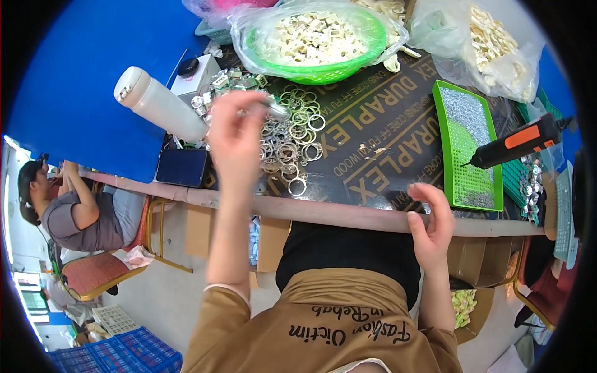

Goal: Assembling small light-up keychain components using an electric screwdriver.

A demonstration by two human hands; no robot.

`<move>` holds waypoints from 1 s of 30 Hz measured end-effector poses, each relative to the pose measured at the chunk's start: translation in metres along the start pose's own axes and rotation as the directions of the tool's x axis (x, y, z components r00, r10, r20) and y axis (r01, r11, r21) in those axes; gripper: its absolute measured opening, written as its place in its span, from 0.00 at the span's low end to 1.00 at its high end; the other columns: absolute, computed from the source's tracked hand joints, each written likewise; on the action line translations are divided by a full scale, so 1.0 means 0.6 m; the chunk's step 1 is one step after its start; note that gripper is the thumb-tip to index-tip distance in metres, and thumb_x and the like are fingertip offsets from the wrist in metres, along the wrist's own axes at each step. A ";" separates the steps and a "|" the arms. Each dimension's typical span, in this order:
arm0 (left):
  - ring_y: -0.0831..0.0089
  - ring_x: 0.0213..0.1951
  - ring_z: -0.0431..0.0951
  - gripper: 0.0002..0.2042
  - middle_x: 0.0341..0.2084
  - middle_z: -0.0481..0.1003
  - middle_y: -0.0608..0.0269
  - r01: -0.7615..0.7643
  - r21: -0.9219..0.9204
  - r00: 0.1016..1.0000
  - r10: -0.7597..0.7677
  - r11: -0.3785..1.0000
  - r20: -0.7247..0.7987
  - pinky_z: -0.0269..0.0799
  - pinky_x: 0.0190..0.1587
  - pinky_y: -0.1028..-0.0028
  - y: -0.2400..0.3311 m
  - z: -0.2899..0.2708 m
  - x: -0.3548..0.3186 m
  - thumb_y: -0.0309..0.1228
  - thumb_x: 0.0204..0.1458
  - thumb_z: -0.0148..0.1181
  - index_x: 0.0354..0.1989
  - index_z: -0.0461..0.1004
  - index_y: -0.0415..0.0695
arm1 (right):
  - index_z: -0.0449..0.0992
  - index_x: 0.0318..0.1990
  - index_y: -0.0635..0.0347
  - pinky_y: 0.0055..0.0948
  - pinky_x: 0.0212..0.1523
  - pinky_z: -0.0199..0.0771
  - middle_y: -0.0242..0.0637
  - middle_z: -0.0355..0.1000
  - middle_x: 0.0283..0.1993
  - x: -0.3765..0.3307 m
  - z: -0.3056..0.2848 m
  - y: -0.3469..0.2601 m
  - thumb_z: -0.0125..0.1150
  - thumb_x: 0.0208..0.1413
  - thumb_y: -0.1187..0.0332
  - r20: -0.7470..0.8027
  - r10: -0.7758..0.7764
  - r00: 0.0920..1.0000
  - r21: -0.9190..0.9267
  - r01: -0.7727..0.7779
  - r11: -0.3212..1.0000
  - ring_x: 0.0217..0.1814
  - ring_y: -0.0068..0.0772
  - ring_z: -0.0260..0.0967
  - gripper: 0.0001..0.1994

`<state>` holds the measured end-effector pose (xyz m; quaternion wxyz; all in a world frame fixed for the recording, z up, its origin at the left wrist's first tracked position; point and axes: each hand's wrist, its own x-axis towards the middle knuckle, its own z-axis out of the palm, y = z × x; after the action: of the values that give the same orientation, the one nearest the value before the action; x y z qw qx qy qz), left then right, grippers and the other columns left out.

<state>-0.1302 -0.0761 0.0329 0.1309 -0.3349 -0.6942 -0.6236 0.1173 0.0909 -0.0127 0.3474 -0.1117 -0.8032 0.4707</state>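
Note:
My left hand (238,124) is over the left part of the table, blurred by motion, its fingers bent. A shiny silvery piece (275,109) shows beside its fingertips; whether the fingers hold it I cannot make out. Just to the right and below lie many metal rings (297,133) in a loose heap. Small electronic parts (233,81) are piled behind the hand. My right hand (430,221) is at the table's front edge, with thumb and curved fingers apart and nothing visible between them.
A green tray (437,118) of small metal pieces stands right, with a black-and-orange electric screwdriver (519,142) above it. At the back are a green basket (311,76) of pale parts and a plastic bag (497,59). A white bottle (158,102) and a phone (181,167) are left.

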 end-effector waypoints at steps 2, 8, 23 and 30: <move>0.74 0.34 0.70 0.06 0.31 0.71 0.63 -0.208 0.303 0.975 0.222 0.930 -0.012 0.66 0.35 0.78 -0.041 -0.052 0.065 0.19 0.48 0.54 0.33 0.75 0.41 | 0.71 0.43 0.66 0.29 0.44 0.68 0.43 0.71 0.40 -0.006 0.001 -0.001 0.59 0.43 0.79 -0.006 0.012 1.000 -0.037 -0.012 0.999 0.42 0.38 0.69 0.16; 0.54 0.39 0.72 0.08 0.36 0.70 0.50 -0.280 0.798 0.953 0.253 0.533 0.166 0.67 0.42 0.64 -0.135 -0.094 0.157 0.26 0.49 0.54 0.36 0.75 0.38 | 0.74 0.37 0.63 0.32 0.39 0.69 0.43 0.72 0.36 0.003 0.009 -0.012 0.60 0.43 0.77 0.047 -0.135 0.990 -0.204 0.142 0.968 0.38 0.43 0.70 0.11; 0.61 0.43 0.73 0.09 0.38 0.74 0.53 -0.344 0.524 0.925 0.185 0.779 0.332 0.66 0.48 0.68 0.006 -0.070 0.007 0.23 0.53 0.52 0.42 0.73 0.37 | 0.76 0.34 0.66 0.21 0.33 0.68 0.36 0.74 0.30 -0.004 -0.289 0.004 0.55 0.53 0.75 -0.562 -0.102 0.821 -0.545 -0.274 0.792 0.31 0.20 0.69 0.05; 0.61 0.39 0.74 0.08 0.35 0.74 0.54 -0.312 0.315 0.909 0.186 0.896 0.372 0.68 0.44 0.69 0.055 0.025 -0.116 0.18 0.47 0.53 0.35 0.75 0.36 | 0.62 0.54 0.62 0.38 0.57 0.59 0.49 0.60 0.56 -0.029 -0.479 0.101 0.59 0.43 0.74 -0.244 0.076 0.967 -0.904 -0.255 0.343 0.59 0.50 0.57 0.26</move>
<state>-0.0545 -0.0830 0.0142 0.1521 -0.4919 -0.7611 -0.3946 0.3118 0.3095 0.0197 0.2365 -0.4060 -0.8817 -0.0426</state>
